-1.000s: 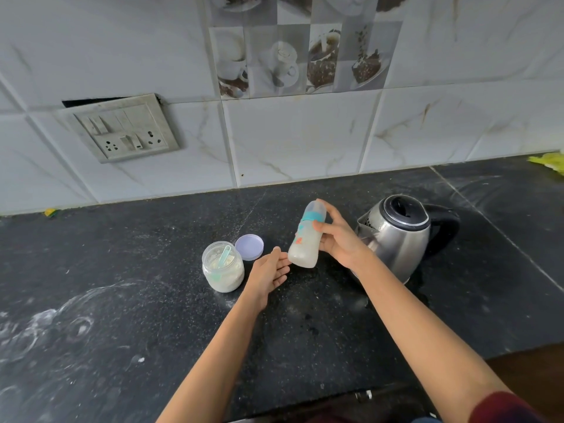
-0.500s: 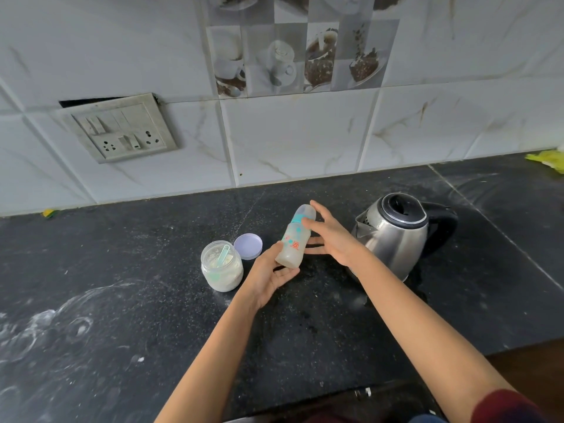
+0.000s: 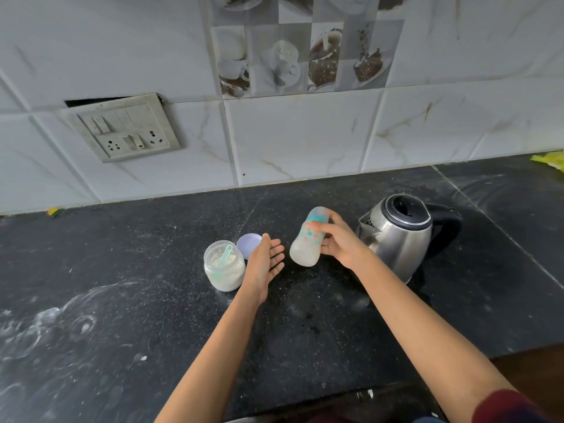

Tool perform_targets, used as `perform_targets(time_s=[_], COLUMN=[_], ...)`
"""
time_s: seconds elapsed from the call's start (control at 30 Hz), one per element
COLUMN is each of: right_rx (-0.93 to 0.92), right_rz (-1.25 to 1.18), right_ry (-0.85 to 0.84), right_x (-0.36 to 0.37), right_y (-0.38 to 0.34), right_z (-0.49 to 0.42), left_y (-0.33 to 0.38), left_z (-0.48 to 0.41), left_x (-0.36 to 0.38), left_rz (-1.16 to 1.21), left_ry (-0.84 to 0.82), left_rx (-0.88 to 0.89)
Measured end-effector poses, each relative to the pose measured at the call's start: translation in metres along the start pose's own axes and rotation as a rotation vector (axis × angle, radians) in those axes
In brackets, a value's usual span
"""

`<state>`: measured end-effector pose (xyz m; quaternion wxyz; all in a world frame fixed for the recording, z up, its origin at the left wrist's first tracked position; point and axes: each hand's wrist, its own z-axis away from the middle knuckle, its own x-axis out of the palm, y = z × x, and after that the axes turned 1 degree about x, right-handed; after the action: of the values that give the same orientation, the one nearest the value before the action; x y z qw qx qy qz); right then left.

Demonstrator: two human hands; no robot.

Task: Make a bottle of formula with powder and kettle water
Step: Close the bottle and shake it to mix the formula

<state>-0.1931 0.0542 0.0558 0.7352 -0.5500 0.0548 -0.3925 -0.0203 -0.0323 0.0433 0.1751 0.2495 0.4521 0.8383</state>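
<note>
Shaking the bottle [image 3: 307, 239] gripped in your right hand [image 3: 340, 243], keep its cap tight and tap it on your open left hand [image 3: 265, 261] over the bench [image 3: 305, 325].

Your forearms are bare down to each hand, with no rings, watch or bracelets showing. Your right arm wears a dark maroon sleeve [image 3: 515, 407], seen only at the frame's bottom right corner.
</note>
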Motion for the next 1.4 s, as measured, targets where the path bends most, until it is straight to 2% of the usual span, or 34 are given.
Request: perform_targets(time_s=[0.1, 0.23, 0.37, 0.47, 0.53, 0.6, 0.73, 0.87, 1.0, 1.13, 1.27, 1.33, 1.4], right_rx=[-0.081, -0.064, -0.132, -0.091, -0.107, -0.129, -0.09, -0.125, -0.084, -0.106, -0.072, -0.091, -0.076], right_rz=[-0.117, -0.067, -0.179, -0.057, -0.038, -0.136, -0.036, -0.165, 0.018, -0.108, 0.062, 0.01, -0.062], right_ry=[0.05, -0.089, 0.009, -0.118, -0.099, -0.035, -0.147, -0.024, -0.177, -0.079, -0.177, -0.072, -0.068], right_x=[-0.001, -0.001, 0.001, 0.005, 0.008, 0.006, 0.004, 0.002, 0.001, 0.003, 0.001, 0.001, 0.001], right_y=[0.002, 0.003, -0.001, -0.004, -0.005, -0.005, -0.004, -0.006, -0.006, -0.008, -0.008, -0.007, -0.005], right_z=[0.0, 0.005, 0.004, 0.006, 0.006, 0.004, 0.005, 0.001, 0.005, 0.002, 0.003, 0.001, 0.0], left_y=[-0.005, -0.01, -0.012, -0.012, -0.011, -0.011, -0.011, -0.012, -0.013, -0.012, -0.01, -0.009, -0.01], left_z=[-0.002, -0.004, -0.007, -0.007, -0.008, -0.008, -0.008, -0.008, -0.009, -0.009, -0.011, -0.011, -0.011], left_x=[-0.003, -0.003, -0.003, -0.003, -0.003, -0.002, -0.003, -0.002, -0.003, -0.002, -0.001, -0.001, 0.0], left_rz=[-0.021, -0.046, -0.057, -0.069, -0.077, -0.084, -0.09, -0.095, -0.098, -0.097, -0.097, -0.094, -0.093], left_ry=[0.019, 0.023, 0.031, 0.029, 0.027, 0.026, 0.017, 0.027, 0.028, 0.038, 0.034, 0.039, 0.036], left_rx=[-0.023, -0.056, -0.055, -0.058, -0.056, -0.051, -0.048, -0.037, -0.048, -0.042, -0.051, -0.044, -0.039])
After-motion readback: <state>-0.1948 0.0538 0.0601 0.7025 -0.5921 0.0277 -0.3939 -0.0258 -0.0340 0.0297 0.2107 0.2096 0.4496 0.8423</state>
